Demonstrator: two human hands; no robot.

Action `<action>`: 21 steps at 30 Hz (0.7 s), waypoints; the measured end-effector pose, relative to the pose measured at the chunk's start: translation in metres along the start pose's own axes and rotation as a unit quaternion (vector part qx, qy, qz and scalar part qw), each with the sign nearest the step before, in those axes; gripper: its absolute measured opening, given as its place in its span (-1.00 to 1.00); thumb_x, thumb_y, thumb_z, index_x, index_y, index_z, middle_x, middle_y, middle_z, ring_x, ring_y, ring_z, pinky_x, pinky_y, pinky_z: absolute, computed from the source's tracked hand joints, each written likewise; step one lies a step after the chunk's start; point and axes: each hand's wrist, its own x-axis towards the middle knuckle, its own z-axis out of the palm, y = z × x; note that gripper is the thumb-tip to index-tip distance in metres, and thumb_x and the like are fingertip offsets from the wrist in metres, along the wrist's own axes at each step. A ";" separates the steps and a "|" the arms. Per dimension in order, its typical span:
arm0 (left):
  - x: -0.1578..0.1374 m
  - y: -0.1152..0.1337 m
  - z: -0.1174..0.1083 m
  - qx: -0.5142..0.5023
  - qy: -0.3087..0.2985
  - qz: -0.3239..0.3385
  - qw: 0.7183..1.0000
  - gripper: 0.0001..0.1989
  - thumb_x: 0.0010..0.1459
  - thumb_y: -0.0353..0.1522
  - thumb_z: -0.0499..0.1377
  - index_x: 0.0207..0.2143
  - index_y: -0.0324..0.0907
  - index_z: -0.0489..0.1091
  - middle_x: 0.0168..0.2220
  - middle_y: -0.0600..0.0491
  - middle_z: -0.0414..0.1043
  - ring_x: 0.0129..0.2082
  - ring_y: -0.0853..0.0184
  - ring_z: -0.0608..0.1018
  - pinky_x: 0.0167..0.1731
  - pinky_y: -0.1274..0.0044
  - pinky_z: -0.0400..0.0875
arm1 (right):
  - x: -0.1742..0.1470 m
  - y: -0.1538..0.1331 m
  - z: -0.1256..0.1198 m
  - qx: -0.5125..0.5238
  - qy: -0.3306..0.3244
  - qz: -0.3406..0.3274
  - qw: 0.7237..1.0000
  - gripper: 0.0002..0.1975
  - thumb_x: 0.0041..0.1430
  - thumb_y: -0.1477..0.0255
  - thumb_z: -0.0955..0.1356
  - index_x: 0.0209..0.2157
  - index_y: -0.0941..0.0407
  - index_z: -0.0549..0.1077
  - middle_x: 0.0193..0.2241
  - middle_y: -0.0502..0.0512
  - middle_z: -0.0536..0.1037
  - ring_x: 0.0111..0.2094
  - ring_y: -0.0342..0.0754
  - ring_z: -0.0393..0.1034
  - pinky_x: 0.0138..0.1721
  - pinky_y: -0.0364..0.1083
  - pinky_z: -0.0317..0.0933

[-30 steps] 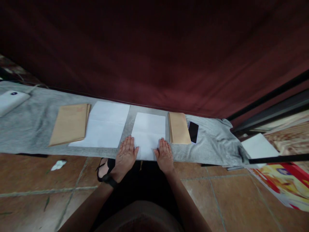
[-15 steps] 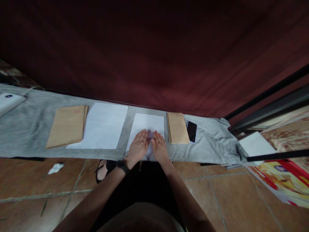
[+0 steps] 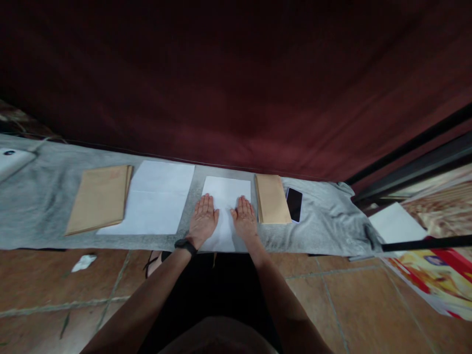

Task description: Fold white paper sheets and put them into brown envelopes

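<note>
A white sheet of paper (image 3: 225, 196) lies on the grey cloth right in front of me. My left hand (image 3: 203, 220) rests flat on its left side, fingers stretched out and pointing away from me. On the sheet's right side my right hand (image 3: 244, 220) lies flat too, its thumb apart from the fingers. Neither hand holds anything, and a strip of bare paper shows between them. To the left is a stack of larger white paper (image 3: 160, 196) with a middle crease. Brown paper envelopes (image 3: 98, 199) partly cover its left edge. More brown envelopes (image 3: 273, 199) lie just right of my right hand.
A phone (image 3: 294, 204) lies beyond the right envelopes. The grey cloth (image 3: 320, 216) covers a narrow table against a dark red curtain (image 3: 236, 98). At far left is a white device (image 3: 14, 160). A black metal frame and a colourful box (image 3: 438, 280) stand at right.
My hands have moved apart, from close together at the middle of the sheet out to its left and right sides. Both stay flat on the paper. The view has shifted slightly.
</note>
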 end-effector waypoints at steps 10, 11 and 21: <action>0.019 0.006 -0.010 -0.016 0.026 -0.017 0.999 -0.39 0.36 -0.29 -0.17 0.34 -0.49 0.09 0.38 -0.30 0.09 0.42 0.07 0.08 0.37 0.20 -0.04 | 0.019 -0.001 0.001 0.021 0.019 0.057 0.998 -0.44 0.50 0.29 0.08 0.35 0.32 0.16 0.33 0.40 0.22 0.36 0.17 0.11 0.33 0.21 0.05; 0.028 0.009 -0.009 -0.030 0.020 0.018 0.999 -0.40 0.36 -0.30 -0.17 0.35 -0.46 0.09 0.38 -0.26 0.10 0.42 0.10 0.08 0.38 0.22 -0.04 | 0.027 -0.003 0.001 0.039 0.006 0.040 0.998 -0.45 0.50 0.30 0.06 0.35 0.30 0.15 0.34 0.38 0.20 0.37 0.13 0.08 0.34 0.20 0.03; 0.096 0.003 0.017 -0.067 -0.031 0.062 0.995 -0.40 0.34 -0.34 -0.16 0.35 -0.43 0.10 0.40 -0.24 0.04 0.43 0.11 0.05 0.38 0.23 -0.07 | 0.091 -0.002 0.016 0.040 -0.094 -0.006 0.995 -0.49 0.50 0.29 0.09 0.36 0.17 0.18 0.39 0.22 0.11 0.42 0.06 -0.05 0.41 0.16 -0.15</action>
